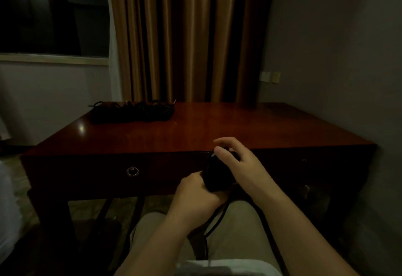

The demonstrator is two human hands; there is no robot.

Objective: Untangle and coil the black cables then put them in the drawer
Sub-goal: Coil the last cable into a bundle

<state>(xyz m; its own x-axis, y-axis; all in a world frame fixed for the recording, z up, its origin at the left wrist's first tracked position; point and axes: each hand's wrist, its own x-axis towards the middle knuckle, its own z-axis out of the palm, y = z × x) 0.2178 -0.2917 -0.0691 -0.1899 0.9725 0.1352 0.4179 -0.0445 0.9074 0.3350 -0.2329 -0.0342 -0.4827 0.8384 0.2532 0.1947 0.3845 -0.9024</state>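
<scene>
Black cable coil (218, 172) gripped by left hand (196, 193) and right hand (237, 162) (drawer (87, 172) closed), fingers curled round it.

The room is dim, with a warm brownish cast. A small glare spot sits on the bench (81, 127) near its left edge, and a bright light shows at the top left corner. Beneath the bench everything sinks into near-black shadow. The picture is soft and grainy, and straight lines bow toward the edges.
</scene>
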